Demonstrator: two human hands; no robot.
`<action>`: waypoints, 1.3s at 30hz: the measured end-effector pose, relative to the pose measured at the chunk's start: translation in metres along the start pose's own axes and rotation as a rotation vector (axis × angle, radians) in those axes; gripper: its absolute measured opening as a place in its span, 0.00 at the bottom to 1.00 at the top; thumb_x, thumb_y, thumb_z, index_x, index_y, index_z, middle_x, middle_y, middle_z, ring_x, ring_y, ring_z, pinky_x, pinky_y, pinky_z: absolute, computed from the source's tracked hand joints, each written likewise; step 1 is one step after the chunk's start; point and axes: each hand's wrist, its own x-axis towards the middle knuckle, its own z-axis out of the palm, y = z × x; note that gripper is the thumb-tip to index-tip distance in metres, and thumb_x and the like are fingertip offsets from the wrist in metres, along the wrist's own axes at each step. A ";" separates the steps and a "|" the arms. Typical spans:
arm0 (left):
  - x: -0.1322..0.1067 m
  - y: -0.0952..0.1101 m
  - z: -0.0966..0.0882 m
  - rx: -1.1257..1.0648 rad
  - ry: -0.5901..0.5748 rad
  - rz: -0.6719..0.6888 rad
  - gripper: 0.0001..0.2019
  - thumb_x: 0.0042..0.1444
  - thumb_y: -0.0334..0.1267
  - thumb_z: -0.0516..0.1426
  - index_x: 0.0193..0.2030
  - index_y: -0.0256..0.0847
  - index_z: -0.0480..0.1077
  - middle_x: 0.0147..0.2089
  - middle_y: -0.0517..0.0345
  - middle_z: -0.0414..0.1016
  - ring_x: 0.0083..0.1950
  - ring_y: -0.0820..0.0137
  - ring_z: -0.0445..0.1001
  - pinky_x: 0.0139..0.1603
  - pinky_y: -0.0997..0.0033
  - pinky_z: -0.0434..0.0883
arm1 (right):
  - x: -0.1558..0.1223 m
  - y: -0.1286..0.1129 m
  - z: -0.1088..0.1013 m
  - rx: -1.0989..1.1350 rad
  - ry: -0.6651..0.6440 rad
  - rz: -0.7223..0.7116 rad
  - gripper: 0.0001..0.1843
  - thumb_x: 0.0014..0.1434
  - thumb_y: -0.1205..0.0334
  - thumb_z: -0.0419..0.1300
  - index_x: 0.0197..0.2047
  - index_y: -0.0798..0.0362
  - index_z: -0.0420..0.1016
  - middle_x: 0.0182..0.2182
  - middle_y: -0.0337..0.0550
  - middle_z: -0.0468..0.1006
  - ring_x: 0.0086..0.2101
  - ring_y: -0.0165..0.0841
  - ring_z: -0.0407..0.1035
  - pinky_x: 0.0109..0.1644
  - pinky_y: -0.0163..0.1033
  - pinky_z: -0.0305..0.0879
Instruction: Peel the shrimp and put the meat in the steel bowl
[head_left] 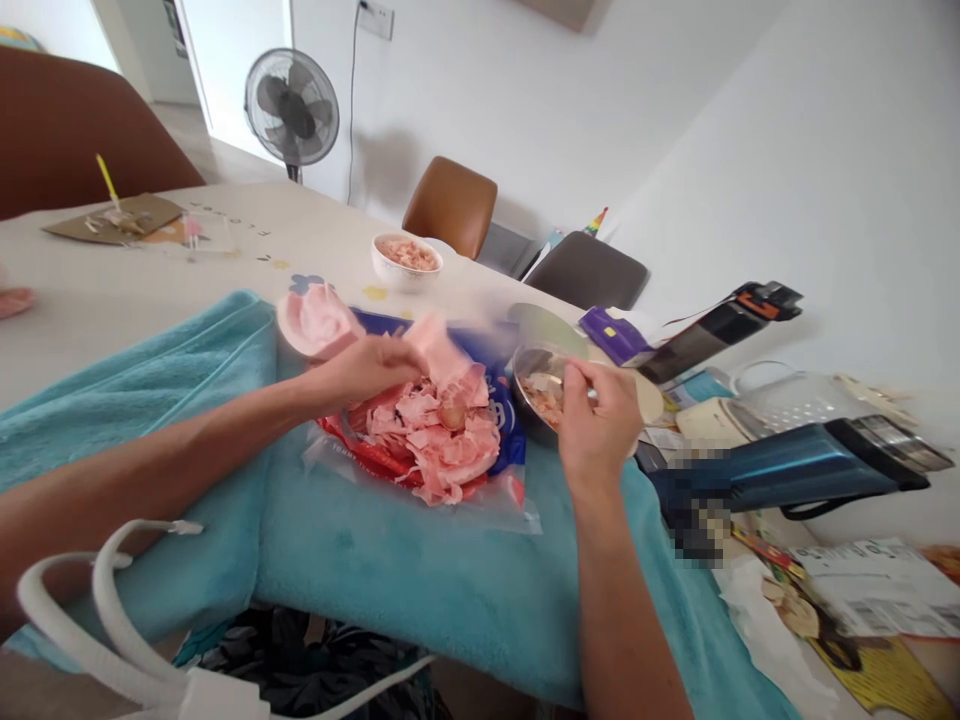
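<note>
My left hand is closed on a thick pink piece of peel, held above a heap of pink peel scraps lying on a blue and red plastic bag. A pink half rind lies just behind that hand. My right hand is pinched shut over the rim of a metal bowl that holds pinkish flesh pieces; a small metal thing shows at its fingers, too small to name. Bag and scraps rest on a teal towel.
A white bowl of pink pieces stands farther back on the table. To the right lie a blue appliance, a black bottle, a purple box, papers and a clear container. Chairs and a fan stand behind.
</note>
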 end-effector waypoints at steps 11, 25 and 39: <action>-0.001 0.010 0.009 -0.701 -0.180 -0.302 0.11 0.56 0.42 0.60 0.38 0.36 0.74 0.27 0.57 0.73 0.28 0.73 0.72 0.27 0.75 0.71 | -0.042 -0.068 0.023 0.532 -0.487 0.111 0.09 0.60 0.59 0.57 0.39 0.49 0.78 0.34 0.40 0.81 0.34 0.34 0.73 0.41 0.38 0.66; -0.009 0.008 0.026 -0.857 -0.021 -0.044 0.21 0.46 0.19 0.51 0.47 0.36 0.69 0.28 0.58 0.70 0.25 0.75 0.69 0.22 0.79 0.66 | -0.047 -0.069 0.043 0.651 -0.615 0.434 0.13 0.53 0.52 0.64 0.37 0.53 0.74 0.33 0.41 0.80 0.34 0.34 0.74 0.40 0.38 0.69; -0.005 -0.004 0.031 -0.890 -0.220 0.030 0.10 0.62 0.35 0.54 0.32 0.35 0.73 0.31 0.56 0.71 0.34 0.72 0.71 0.40 0.72 0.73 | -0.055 -0.072 0.044 1.098 -0.524 0.816 0.09 0.47 0.58 0.67 0.31 0.53 0.76 0.22 0.37 0.77 0.22 0.33 0.72 0.27 0.38 0.72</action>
